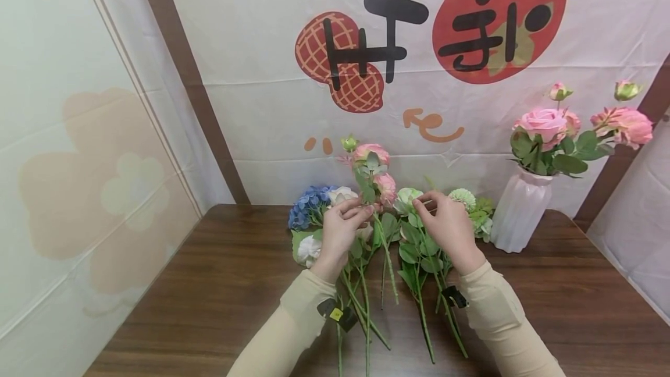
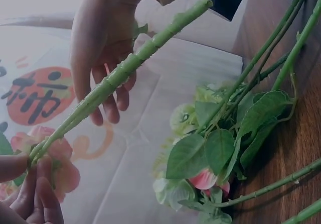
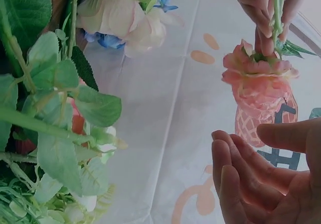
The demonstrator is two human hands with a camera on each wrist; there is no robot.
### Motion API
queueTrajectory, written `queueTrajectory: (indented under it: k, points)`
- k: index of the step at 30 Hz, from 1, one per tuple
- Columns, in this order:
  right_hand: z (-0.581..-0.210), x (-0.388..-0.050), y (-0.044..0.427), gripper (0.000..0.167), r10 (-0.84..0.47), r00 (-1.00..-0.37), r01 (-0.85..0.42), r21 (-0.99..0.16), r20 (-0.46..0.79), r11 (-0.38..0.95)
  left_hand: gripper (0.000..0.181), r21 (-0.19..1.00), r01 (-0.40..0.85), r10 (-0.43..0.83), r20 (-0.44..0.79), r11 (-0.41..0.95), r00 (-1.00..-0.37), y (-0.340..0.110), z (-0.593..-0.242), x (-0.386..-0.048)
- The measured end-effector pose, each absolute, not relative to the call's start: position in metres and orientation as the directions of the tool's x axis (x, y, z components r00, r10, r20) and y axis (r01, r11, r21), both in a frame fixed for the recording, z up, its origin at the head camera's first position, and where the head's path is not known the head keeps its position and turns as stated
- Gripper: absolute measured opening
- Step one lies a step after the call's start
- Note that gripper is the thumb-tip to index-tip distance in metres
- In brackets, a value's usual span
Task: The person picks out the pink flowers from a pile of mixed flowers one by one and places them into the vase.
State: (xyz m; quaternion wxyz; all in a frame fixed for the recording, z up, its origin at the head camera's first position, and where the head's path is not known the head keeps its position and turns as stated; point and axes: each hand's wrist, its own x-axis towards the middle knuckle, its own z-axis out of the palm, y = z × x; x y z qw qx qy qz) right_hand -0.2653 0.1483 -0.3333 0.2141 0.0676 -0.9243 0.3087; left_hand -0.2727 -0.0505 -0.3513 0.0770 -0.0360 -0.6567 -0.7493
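In the head view my left hand (image 1: 342, 234) pinches the green stem (image 1: 387, 260) of a pink flower sprig (image 1: 370, 156), held upright above the table. The left wrist view shows thumb and fingertips closed on that stem (image 2: 115, 78), just beside the pink bloom (image 2: 62, 163). My right hand (image 1: 452, 228) is to the right of the sprig, fingers loosely bent and holding nothing; in the right wrist view this hand (image 3: 266, 179) lies near the pink bloom (image 3: 261, 83), apart from it.
A white vase (image 1: 520, 211) with pink flowers (image 1: 541, 124) stands at the back right of the wooden table (image 1: 209, 284). Blue flowers (image 1: 309, 208), white flowers (image 1: 309, 249) and leafy green stems (image 1: 424, 307) lie under and between the hands. A printed cloth (image 1: 251, 103) hangs behind.
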Motion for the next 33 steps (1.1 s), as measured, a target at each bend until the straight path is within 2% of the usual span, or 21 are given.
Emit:
queueTrajectory:
  k: [7, 19, 21, 26, 33]
  points:
    - [-0.330, -0.262, 0.145, 0.032, -0.004, -0.878, -0.302, -0.547, 0.479, 0.781, 0.037, 0.974, 0.146, -0.064, 0.137, -0.174, -0.988, -0.049, -0.352, -0.273]
    - [-0.323, -0.253, 0.135, 0.013, -0.088, -0.831, -0.415, -0.506, 0.550, 0.756, 0.021, 0.959, 0.182, -0.046, 0.176, -0.218, -0.983, -0.044, -0.355, -0.273]
    - [-0.324, -0.254, 0.134, 0.012, -0.098, -0.824, -0.429, -0.501, 0.558, 0.752, 0.022, 0.960, 0.191, -0.050, 0.185, -0.203, -0.981, -0.044, -0.356, -0.272]
    - [-0.326, -0.254, 0.132, 0.015, -0.115, -0.817, -0.453, -0.506, 0.565, 0.734, 0.041, 0.966, 0.185, -0.050, 0.179, -0.181, -0.983, -0.043, -0.357, -0.269]
    - [-0.326, -0.252, 0.129, 0.020, -0.178, -0.843, -0.463, -0.516, 0.508, 0.720, 0.041, 0.961, 0.181, -0.048, 0.175, -0.207, -0.983, -0.041, -0.359, -0.268]
